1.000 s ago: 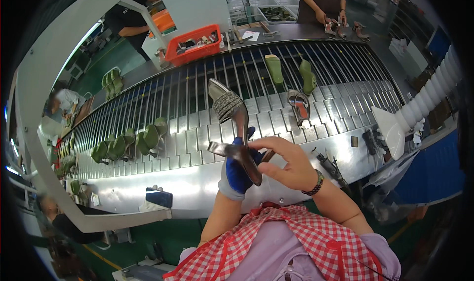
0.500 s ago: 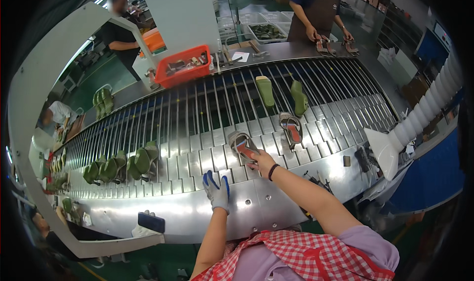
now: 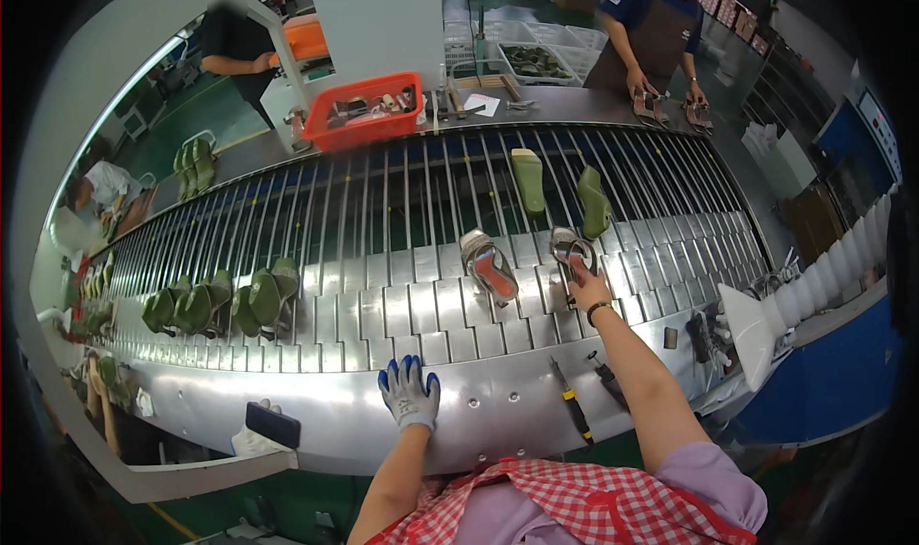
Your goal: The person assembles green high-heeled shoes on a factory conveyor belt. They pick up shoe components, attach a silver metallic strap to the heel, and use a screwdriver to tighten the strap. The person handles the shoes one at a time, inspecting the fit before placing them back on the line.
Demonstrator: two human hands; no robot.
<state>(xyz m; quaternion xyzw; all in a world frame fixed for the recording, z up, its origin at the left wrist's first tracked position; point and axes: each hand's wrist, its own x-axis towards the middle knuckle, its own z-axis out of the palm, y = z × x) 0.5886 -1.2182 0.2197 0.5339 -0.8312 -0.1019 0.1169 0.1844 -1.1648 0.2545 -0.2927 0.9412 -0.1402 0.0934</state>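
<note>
right hand [image 3: 591,287]: bare, wrist has a dark band, arm stretched way out over the belt. Fingers are curled onto the near end of a high-heeled shoe [image 3: 571,251], so it's gripping that, not spread open.

shoe in hand: lies flat on the slats directly ahead of the fingers, long axis running roughly away from the person, tilted a touch left. Greyish upper with a reddish inside, looks smooth and kinda shiny.

second shoe [image 3: 489,266]: just beside the first, to its left, not touching it. Same grey with a red insole facing up, long axis slanted toward lower right. Right hand is clearly nearer to it than the left one.

left hand [image 3: 409,392]: white knit glove with blue coated fingertips, fingers splayed wide, resting flat on the smooth steel rim, holding nothing. Well apart from both shoes.

conveyor [image 3: 383,306]: curved belt of narrow shiny metal slats, lots of glare.

green lasts [image 3: 558,189]: two matte green foot shapes further up the belt past the shoes; a bunch more sit off to the left.

hand tools [image 3: 572,410]: a couple of screwdriver-ish things on the rim, between the two arms.

red crate [image 3: 366,111]: plastic, on the far side, full of small bits.

other people: one in an apron across the belt, working on their own stuff.
</note>
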